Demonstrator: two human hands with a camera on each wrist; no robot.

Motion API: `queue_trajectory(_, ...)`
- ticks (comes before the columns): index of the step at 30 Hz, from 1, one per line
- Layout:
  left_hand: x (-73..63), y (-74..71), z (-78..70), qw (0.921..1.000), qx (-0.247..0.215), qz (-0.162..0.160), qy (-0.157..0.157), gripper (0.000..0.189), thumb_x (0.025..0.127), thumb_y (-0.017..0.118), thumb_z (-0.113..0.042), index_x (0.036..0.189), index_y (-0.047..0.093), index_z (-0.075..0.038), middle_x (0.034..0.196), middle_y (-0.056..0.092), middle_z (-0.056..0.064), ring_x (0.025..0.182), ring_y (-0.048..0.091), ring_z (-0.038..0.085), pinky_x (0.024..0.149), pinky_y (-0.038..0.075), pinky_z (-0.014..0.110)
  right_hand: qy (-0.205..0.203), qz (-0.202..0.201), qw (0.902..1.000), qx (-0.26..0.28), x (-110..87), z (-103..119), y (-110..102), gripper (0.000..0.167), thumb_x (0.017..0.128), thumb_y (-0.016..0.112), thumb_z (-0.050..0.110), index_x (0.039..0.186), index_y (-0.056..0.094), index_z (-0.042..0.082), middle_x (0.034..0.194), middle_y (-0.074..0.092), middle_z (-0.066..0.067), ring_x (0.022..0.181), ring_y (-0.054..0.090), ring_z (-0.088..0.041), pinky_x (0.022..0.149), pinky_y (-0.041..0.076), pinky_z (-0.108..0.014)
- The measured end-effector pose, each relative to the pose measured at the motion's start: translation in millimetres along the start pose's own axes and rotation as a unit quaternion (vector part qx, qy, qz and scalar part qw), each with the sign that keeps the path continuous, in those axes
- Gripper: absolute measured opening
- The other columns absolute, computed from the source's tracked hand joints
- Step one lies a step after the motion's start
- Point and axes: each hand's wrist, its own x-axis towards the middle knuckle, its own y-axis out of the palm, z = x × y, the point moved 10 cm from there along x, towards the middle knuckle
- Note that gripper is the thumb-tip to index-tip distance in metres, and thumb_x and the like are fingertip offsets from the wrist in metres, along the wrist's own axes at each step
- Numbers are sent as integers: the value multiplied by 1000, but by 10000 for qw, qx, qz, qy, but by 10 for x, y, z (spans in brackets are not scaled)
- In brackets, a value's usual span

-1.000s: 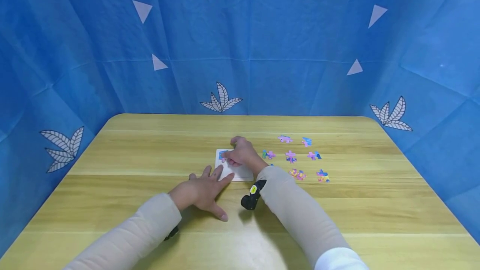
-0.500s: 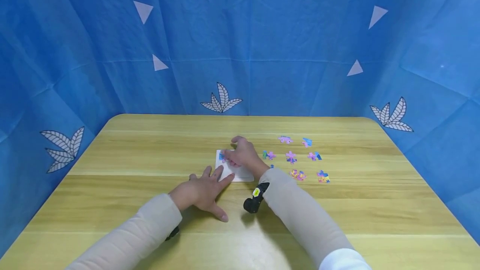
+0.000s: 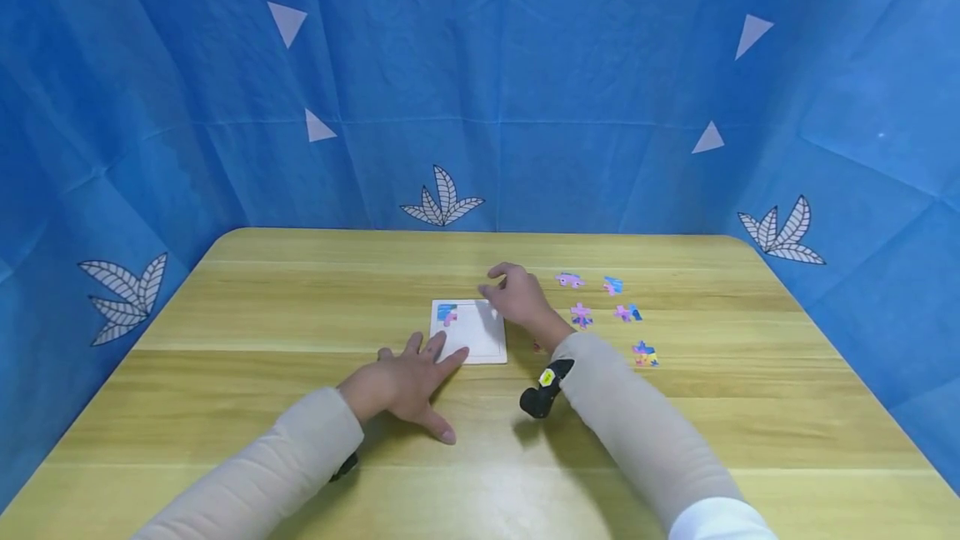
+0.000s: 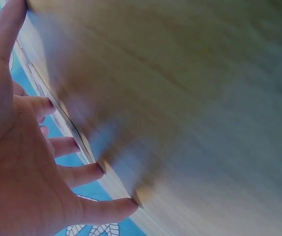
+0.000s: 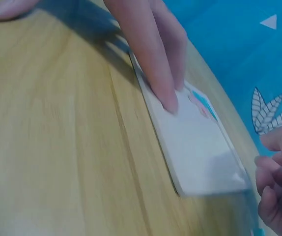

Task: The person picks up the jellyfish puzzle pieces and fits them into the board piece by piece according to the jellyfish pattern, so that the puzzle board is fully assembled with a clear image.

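Note:
A white puzzle tray point(image 3: 482, 336) lies flat on the table, with a blue-and-pink jigsaw piece point(image 3: 447, 314) in its far left corner. My left hand point(image 3: 405, 382) is spread out, its fingertips resting on the tray's near left part, with the thumb on the table. The left wrist view has these straight fingers point(image 4: 84, 174) along the tray's edge. Beside the tray's far right corner hovers my right hand point(image 3: 520, 297), its fingers loosely bent and nothing seen between them. In the right wrist view this hand point(image 5: 281, 182) is apart from the tray.
Several loose jigsaw pieces lie to the right, among them a pink one with eyes point(image 3: 570, 279), a blue-and-pink one point(image 3: 613, 285) and a yellow-and-blue one point(image 3: 645, 353). Others are hidden behind my right arm. A blue curtain point(image 3: 600, 107) hangs behind the wooden table point(image 3: 315, 273).
My right hand has left the jigsaw piece in the tray's corner and moved right, uncovering it and covering some loose pieces. The left hand has stayed put.

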Motion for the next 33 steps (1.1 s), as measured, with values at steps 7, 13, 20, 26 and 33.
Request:
queue_trajectory(7, -23, -2, -4, 9999, -132, 12, 27, 114, 62, 66, -75, 152, 13, -28, 158, 7, 14, 140, 12, 46, 98, 24, 72, -35, 38, 9999, -162, -8, -126, -175, 41, 91, 62, 29, 124, 56, 5, 98, 66, -12, 73, 63, -18, 61, 49, -29)
queue_trajectory(13, -38, -5, -5, 9997, -233, -8, 58, 114, 63, 67, -73, 152, 13, -28, 158, 6, 14, 141, 11, 46, 98, 22, 72, -55, -97, 9988, -469, 0, -226, -371, 43, 93, 60, 30, 127, 55, 4, 103, 65, -13, 77, 64, -21, 71, 51, -37)
queue_trajectory(20, -39, -11, 3, 9993, -357, -28, 72, 114, 63, 69, -71, 152, 14, -27, 158, 6, 14, 141, 10, 47, 98, 22, 73, 16, -247, 9965, -800, -3, -384, -557, 42, 94, 57, 29, 127, 54, 4, 110, 63, -16, 96, 61, -29, 82, 49, -43)
queue_trajectory(26, -32, -1, 4, 9993, -366, -14, 63, 114, 63, 68, -72, 152, 13, -27, 159, 5, 14, 141, 9, 47, 98, 21, 73, 16, -317, 9945, -1002, -3, -545, -671, 46, 94, 57, 29, 130, 51, 1, 117, 59, -19, 105, 57, -33, 85, 47, -46)
queue_trajectory(33, -50, -2, -5, 9992, -404, 30, 53, 114, 63, 68, -71, 152, 13, -27, 159, 4, 14, 141, 8, 46, 99, 19, 73, 229, -513, 9904, -1261, -18, -725, -767, 48, 93, 57, 29, 129, 51, -2, 125, 46, -25, 113, 46, -37, 94, 40, -49)
